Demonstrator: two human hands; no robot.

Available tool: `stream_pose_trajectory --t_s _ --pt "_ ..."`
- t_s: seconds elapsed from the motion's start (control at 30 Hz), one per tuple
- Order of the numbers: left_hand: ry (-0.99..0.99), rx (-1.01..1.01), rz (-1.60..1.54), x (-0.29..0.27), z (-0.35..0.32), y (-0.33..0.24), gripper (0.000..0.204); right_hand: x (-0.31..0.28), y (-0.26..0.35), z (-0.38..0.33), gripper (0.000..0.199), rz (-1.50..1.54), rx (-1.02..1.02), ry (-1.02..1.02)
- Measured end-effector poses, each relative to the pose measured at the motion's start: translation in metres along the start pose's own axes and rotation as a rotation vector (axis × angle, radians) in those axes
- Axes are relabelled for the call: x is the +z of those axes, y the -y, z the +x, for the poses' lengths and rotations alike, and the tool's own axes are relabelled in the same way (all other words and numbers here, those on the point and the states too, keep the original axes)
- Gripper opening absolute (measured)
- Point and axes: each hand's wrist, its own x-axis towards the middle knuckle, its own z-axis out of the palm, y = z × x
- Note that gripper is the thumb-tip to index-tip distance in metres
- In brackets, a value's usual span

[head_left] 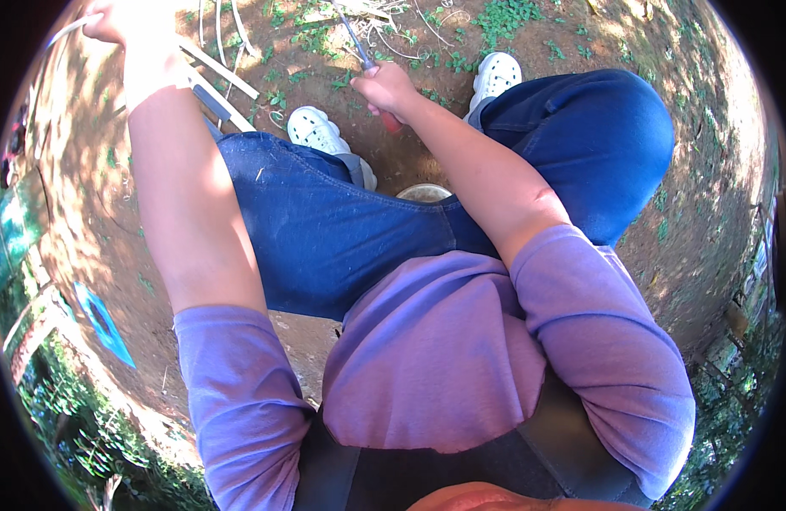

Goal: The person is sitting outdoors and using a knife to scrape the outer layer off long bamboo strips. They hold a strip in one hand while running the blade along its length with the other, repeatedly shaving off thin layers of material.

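Observation:
At the upper left edge, my left hand (pixel 110 20) is closed on a thin pale strip (pixel 66 31). Much of that hand is washed out by sunlight, and the strip's far part is cut off. My right hand (pixel 386 88), out beyond my knees at the top centre, wraps round a red-handled tool (pixel 352 36) with a long, narrow dark metal shaft or blade pointing away from me. Its red handle end shows below my fist. The two hands are far apart. Several pale strips (pixel 219 68) lie on the soil between them.
I sit low with bent knees, in white clogs (pixel 315 129). A pale round rim (pixel 424 192) shows between my legs. A dark grey piece (pixel 209 99) lies by the strips. Thin curled shavings (pixel 393 34) litter the ground ahead. A blue flat piece (pixel 103 324) is at left.

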Motion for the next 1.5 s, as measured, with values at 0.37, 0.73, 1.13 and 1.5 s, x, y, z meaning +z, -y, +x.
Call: stream_pose_trajectory --t_s 0.37,0.73,1.13,1.5 --pt "-0.001 -0.031 -0.124 -0.003 0.001 -0.011 0.029 -0.008 -0.027 0.008 0.025 -0.034 -0.093 0.009" --pt "0.002 -0.06 -0.241 -0.007 0.0 -0.017 0.027 -0.015 -0.025 0.021 0.024 0.08 0.049 0.051" --pt "-0.003 -0.127 -0.358 -0.007 0.001 -0.011 0.026 -0.028 -0.014 0.029 0.017 0.002 0.17 0.043" --pt "-0.012 -0.18 -0.456 -0.008 0.003 -0.001 0.025 -0.033 -0.034 0.036 0.012 0.001 0.177 0.048"
